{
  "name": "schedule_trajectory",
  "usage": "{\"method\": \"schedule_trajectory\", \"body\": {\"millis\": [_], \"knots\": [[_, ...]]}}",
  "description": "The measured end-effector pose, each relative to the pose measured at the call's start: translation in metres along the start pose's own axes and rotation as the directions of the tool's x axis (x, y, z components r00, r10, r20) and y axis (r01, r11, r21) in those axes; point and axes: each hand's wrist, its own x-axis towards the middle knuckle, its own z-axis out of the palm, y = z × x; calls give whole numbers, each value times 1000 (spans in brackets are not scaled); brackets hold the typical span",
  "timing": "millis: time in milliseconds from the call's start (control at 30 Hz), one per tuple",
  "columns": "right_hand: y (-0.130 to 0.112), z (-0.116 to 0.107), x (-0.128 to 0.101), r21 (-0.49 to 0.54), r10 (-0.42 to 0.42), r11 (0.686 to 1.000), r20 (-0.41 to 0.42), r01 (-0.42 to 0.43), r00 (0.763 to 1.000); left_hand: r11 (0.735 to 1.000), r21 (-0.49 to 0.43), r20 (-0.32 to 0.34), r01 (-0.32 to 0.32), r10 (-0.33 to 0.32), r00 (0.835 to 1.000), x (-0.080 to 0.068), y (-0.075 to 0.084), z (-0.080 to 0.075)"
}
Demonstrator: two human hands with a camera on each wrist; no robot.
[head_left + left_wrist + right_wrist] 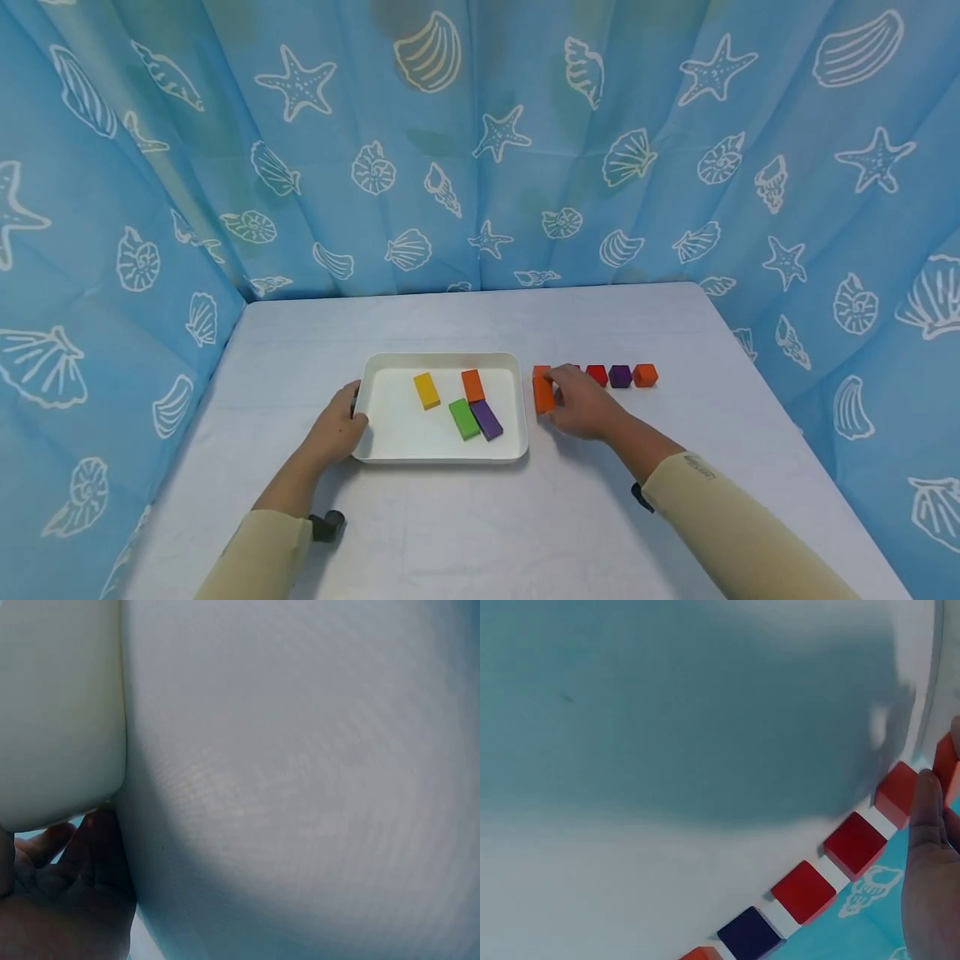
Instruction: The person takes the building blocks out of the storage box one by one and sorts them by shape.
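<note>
My left hand (339,427) grips the left end of a white rectangular tray (435,457), thumb at the rim and fingers around its outer side. In the left wrist view the fingers (90,847) show below the tray's corner (67,735). Four oblong blocks lie inside it: yellow (427,391), orange (472,386), green (464,419) and purple (487,420). Just outside the tray's right wall, my right hand (585,406) pinches another orange block (543,396) between thumb and fingertips. In the right wrist view this orange block (946,771) is partly cut off by the frame.
Right of the tray runs a row of cubes: an orange cube (896,793), a red cube (855,846), another red cube (804,891), a purple cube (751,933) and an orange cube (645,375). A white cloth covers the table (465,533). Blue shell-patterned curtains (480,167) surround it.
</note>
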Motion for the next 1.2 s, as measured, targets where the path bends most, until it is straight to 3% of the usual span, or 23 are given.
{"method": "schedule_trajectory", "body": {"millis": [167,467,700,1033,1200], "knots": [[7,7,-12,29,5,1000,-18,-5,1000,1000,4,8,8,-8,1000,0,2,1],[16,23,-13,15,4,1000,28,-4,1000,1000,9,19,-3,3,1000,1,1,0],[14,22,-12,-46,-17,999,32,18,999,1000,3,12,-2,2,1000,1,1,0],[15,24,-14,-51,-1,999,39,3,999,1000,-7,19,10,-10,1000,-4,6,-1],[12,13,-13,-58,12,998,39,-10,999,1000,-15,19,9,-9,1000,-3,5,-2]]}}
